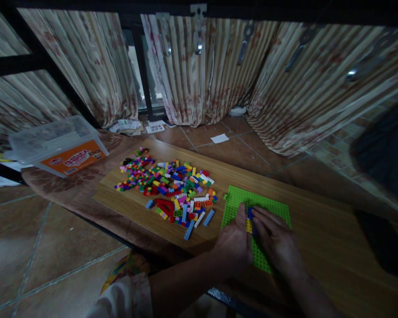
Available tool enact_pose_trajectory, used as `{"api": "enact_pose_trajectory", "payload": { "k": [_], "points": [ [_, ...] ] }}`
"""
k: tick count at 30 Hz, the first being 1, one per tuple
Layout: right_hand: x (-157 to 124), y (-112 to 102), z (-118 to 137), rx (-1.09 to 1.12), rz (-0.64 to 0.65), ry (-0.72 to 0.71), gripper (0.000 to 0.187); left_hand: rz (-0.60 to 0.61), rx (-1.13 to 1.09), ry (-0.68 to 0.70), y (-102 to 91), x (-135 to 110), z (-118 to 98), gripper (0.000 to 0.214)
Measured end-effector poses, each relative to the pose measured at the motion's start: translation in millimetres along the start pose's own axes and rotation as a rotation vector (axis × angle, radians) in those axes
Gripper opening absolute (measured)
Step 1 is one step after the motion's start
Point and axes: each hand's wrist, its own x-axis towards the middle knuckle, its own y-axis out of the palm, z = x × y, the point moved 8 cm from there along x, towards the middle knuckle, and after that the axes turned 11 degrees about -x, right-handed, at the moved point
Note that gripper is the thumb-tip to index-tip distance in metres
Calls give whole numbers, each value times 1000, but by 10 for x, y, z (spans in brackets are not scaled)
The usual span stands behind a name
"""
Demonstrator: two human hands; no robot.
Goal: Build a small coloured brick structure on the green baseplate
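Observation:
A bright green studded baseplate (275, 206) lies on the wooden board, with both my hands over it. Near its middle sit a yellow toy brick (249, 226) and a dark blue toy brick (250, 213), partly covered by my fingers. My left hand (234, 240) presses its closed fingers against their left side. From the right, my right hand (280, 240) curls its fingers onto the blue brick. The fingertips hide how the bricks join. To the left of the plate spreads a large pile of mixed coloured toy bricks (172, 176), with light blue bricks (208, 217) nearest.
The wooden board (318, 234) rests on a brown cloth (66, 194). A clear plastic tub (74, 152) with an orange label stands at the left. A dark flat object (381, 243) lies at the right. Striped curtains (199, 70) hang behind, and white paper (220, 138) lies on the tiled floor.

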Motion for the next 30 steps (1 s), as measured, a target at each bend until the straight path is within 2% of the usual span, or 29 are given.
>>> {"api": "enact_pose_trajectory", "payload": {
  "k": [13,24,30],
  "points": [
    [-12,6,44,-61,-10,-39,30,19,-6,-22,5,9,15,73],
    [-19,73,25,-87,39,21,33,0,-9,-34,-34,19,11,70],
    [11,24,-28,95,26,113,31,-26,-104,-59,-98,39,92,70]
  ]
}}
